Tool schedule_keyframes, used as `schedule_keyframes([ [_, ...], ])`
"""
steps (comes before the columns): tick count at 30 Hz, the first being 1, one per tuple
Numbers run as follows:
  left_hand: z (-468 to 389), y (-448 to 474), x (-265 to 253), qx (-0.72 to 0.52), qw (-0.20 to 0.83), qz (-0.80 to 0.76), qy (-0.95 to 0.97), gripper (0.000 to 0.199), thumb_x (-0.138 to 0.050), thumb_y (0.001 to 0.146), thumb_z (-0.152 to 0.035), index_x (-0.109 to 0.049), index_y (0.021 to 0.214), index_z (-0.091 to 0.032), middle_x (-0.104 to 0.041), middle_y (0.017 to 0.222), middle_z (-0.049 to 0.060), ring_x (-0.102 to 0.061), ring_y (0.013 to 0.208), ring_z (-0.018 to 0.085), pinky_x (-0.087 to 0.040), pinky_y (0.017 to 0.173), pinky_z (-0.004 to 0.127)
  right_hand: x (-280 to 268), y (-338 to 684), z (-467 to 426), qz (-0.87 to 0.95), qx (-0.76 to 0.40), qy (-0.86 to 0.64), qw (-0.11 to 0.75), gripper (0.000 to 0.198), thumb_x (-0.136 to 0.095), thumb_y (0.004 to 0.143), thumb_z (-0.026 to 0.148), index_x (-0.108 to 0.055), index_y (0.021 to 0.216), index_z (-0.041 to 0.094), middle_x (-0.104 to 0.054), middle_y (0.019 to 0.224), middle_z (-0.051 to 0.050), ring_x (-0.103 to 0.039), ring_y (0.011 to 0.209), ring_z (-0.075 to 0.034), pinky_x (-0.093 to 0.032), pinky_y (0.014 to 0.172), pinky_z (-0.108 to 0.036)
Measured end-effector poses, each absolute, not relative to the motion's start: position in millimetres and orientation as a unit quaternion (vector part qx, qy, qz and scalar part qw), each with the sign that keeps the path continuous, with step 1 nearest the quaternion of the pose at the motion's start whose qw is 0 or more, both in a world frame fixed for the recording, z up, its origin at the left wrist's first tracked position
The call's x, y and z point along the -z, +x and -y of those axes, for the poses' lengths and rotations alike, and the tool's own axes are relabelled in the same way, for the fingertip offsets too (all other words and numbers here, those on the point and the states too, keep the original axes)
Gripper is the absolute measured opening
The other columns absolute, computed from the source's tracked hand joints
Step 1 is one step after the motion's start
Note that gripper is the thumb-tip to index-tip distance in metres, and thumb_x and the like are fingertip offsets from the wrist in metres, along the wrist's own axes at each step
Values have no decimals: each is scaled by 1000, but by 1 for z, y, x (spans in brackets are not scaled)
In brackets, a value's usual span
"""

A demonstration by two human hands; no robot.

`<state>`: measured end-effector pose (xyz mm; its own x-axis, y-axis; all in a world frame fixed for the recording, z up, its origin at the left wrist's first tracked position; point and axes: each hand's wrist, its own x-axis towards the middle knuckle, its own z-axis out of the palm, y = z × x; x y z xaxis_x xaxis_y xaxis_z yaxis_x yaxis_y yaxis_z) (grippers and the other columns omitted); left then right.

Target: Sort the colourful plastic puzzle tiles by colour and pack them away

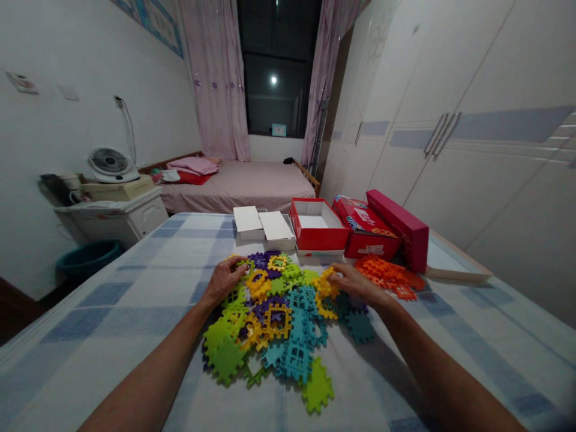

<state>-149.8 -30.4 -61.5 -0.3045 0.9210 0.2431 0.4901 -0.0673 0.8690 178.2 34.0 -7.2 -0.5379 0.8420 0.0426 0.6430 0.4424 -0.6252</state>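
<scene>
At the interlocking-tile pile (297, 327), curled left hand (224, 279) met lime tiles (246, 263), right hand (355, 281) yellow tiles (324, 287), both grips unclear. Orange tiles (386, 275) lay right of the pile, apparently color-sorted.

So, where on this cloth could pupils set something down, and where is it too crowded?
Free: the cloth left of the left forearm; also right of the right forearm, before the shallow tray. Crowded: the middle, where left hand and right hand touch the mixed pile, and the far middle and right, with white boxes, red boxes and orange pieces.
</scene>
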Motion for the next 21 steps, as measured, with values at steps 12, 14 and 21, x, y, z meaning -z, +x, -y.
schedule_keyframes([
  [12, 31, -150, 62, -485, 212, -644, 552, 34, -56, 70, -37, -69, 92, -15, -68, 71, 2, -62, 67, 17, -44, 61, 25, 8, 172, -37, 751, -380, -437, 316, 28, -45, 78, 44, -50, 81, 17, -52, 72, 1, -48, 64, -12, -39, 57, -23],
  [14, 31, -150, 63, -477, 203, -648, 558, 34, -56, 70, -37, -69, 93, -16, -68, 70, 2, -61, 66, 17, -44, 59, 25, -2, 178, -31, 723, -426, -422, 342, 30, -50, 77, 45, -52, 86, 16, -54, 76, 0, -50, 66, -12, -41, 58, -22],
  [21, 31, -150, 62, -477, 196, -652, 556, 36, -56, 70, -38, -69, 95, -15, -66, 65, 1, -60, 62, 17, -42, 57, 25, 0, 200, -1, 826, -387, -381, 150, 32, -53, 77, 34, -62, 102, 16, -62, 88, -4, -56, 76, -16, -47, 67, -28],
])
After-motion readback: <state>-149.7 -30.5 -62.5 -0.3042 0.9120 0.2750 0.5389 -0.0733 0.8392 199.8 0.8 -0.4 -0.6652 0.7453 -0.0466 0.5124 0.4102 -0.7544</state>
